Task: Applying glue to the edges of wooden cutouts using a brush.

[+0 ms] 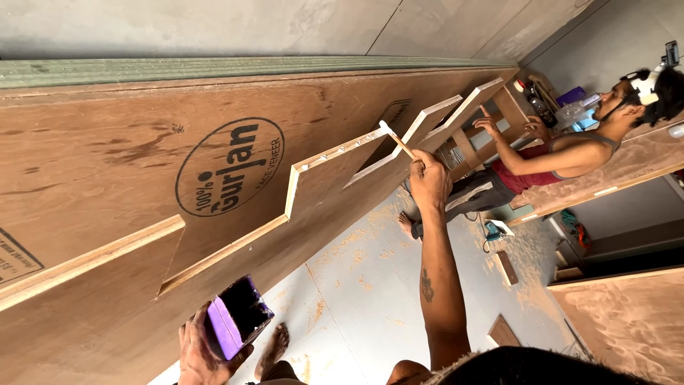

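Plywood strips (342, 160) lean in a row against big brown plywood sheets (107, 164) that stand along a grey wall (214, 25). The person's right hand (429, 180) reaches out on a straight, bare arm to the pale edge of one strip. Its fingers (420, 167) are curled tight around a thin wooden stick (399, 142), pinching it near the lower end, and the stick's pale tip touches the top edge of the strip. No gap shows between the fingers and the stick.

The left hand (203, 349) sits low and close to the camera, well apart from the right. It cups a small purple container (239, 317), open side up and dark inside, with the fingers wrapped round its back and underside and the thumb along the near wall. The hand is half closed, spread only as far as the container's width, and its skin is smeared with purple.

Bare feet (274, 346) stand on a dusty concrete floor (363, 285) strewn with sawdust. Farther off, another person (563, 153) in a red sleeveless top crouches by a wooden frame (463, 146), one hand on its upright. Small offcuts (507, 267) lie on the floor near that person.
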